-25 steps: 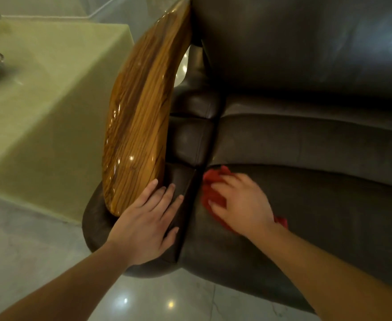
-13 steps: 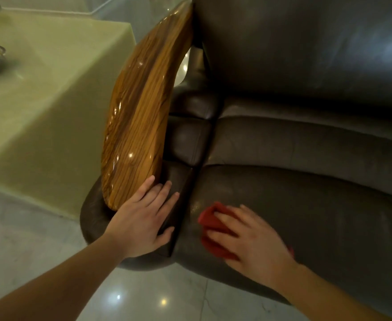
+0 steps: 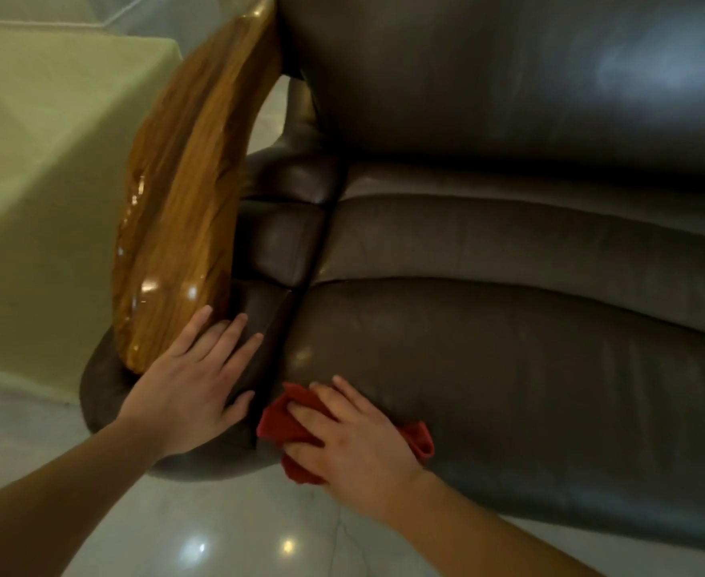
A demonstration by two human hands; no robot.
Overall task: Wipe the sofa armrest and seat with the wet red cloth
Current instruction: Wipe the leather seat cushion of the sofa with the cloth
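Note:
A dark brown leather sofa fills the right side, its seat cushion (image 3: 509, 368) bulging toward me. My right hand (image 3: 355, 447) presses the red cloth (image 3: 280, 422) flat against the front left corner of the seat, right by the seam with the arm; part of the cloth (image 3: 419, 441) sticks out behind the hand. My left hand (image 3: 192, 381) lies flat with fingers spread on the padded leather arm, its fingertips touching the lower end of the glossy wooden armrest (image 3: 180, 210).
A pale green block-like table (image 3: 38, 193) stands close to the left of the sofa arm. Shiny light tiled floor (image 3: 217, 535) lies below the sofa's front edge. The sofa backrest (image 3: 509, 77) rises at the top right.
My right hand has dragged the red cloth down the seat, from the crease near the arm to the front edge. The left hand has stayed on the arm.

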